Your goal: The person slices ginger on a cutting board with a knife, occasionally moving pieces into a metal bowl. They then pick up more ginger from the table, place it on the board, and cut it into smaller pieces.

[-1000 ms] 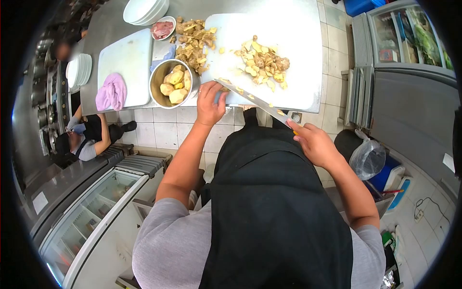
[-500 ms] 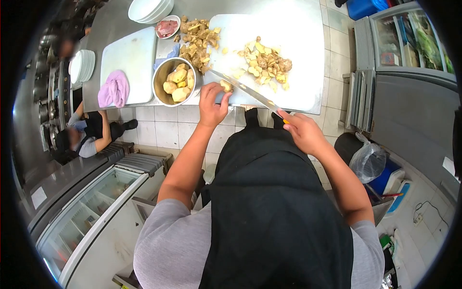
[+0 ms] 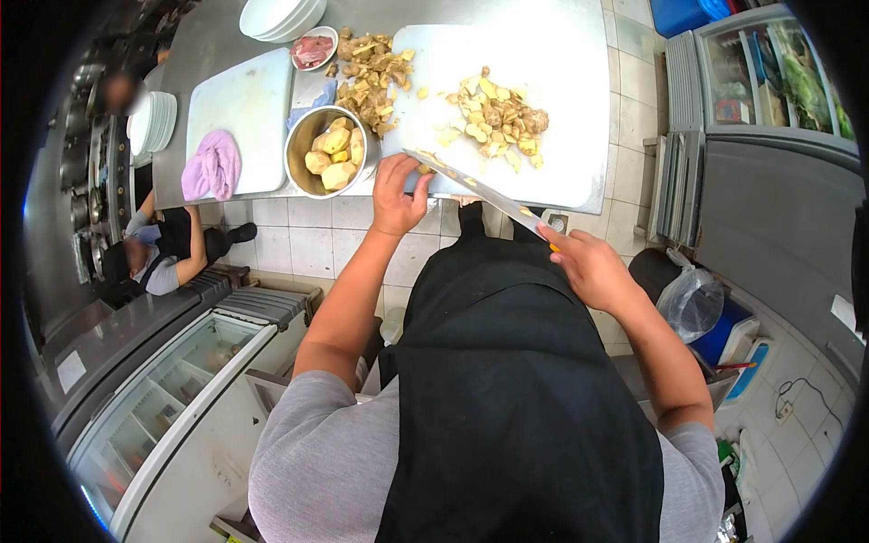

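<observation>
My right hand (image 3: pixel 588 264) is closed round the yellow handle of a long kitchen knife (image 3: pixel 489 195). Its blade points up and left across the near edge of the white cutting board (image 3: pixel 570 176). A small pale-yellow piece of ginger (image 3: pixel 424 169) is pinched between the thumb and fingers of my left hand (image 3: pixel 400 195), mostly hidden by the blade in front of it. Just left of that hand stands a steel bowl (image 3: pixel 293 167) with several peeled pieces in it. Slices and knobbly bits of ginger (image 3: pixel 498 118) lie heaped on the board.
Brown peelings (image 3: pixel 367 81) are piled along the board's left edge. A second white board (image 3: pixel 240 109) bears a pink cloth (image 3: pixel 213 166). Raw meat sits in a small dish (image 3: pixel 314 48) beside stacked white bowls (image 3: pixel 282 16). Another person (image 3: pixel 167 249) is at the left.
The knife and my right hand have shifted slightly down and right; the blade now covers most of the piece in my left hand. My left hand has hardly moved.
</observation>
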Available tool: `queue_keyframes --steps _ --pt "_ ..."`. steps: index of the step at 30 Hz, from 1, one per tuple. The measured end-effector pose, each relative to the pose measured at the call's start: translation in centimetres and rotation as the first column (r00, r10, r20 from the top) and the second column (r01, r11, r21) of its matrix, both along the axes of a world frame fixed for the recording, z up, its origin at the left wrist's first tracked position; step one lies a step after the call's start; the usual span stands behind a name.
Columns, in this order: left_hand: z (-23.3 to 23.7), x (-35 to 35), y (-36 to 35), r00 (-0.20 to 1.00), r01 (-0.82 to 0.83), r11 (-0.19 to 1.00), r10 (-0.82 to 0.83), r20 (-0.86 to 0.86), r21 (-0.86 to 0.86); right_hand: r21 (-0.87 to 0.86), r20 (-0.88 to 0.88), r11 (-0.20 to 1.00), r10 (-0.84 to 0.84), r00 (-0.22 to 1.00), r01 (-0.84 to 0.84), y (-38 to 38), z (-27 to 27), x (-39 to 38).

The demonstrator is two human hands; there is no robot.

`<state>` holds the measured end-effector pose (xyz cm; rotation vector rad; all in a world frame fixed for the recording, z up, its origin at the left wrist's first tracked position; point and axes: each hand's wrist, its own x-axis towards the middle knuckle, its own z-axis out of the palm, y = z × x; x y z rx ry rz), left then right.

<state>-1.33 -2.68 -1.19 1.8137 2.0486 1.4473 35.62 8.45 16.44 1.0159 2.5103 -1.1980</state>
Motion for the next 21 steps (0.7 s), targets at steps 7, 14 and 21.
queue_keyframes --steps 7,14,21 --pt "0.0 -0.1 0.2 1.0 0.017 1.0 -0.017 0.005 0.0 -0.148 -0.319 0.985 -0.129 0.939 0.085 0.8 -9.7 -5.0" --pt "1.7 0.8 0.6 1.0 -0.017 0.997 0.017 -0.011 -0.076 -0.726 0.068 0.575 -0.486 0.871 0.377 0.2 -8.3 -3.0" --pt "1.6 0.8 1.3 0.988 -0.048 0.959 0.086 0.126 -0.278 -0.644 0.072 0.631 -0.512 0.856 0.432 -1.0 -7.3 -1.0"
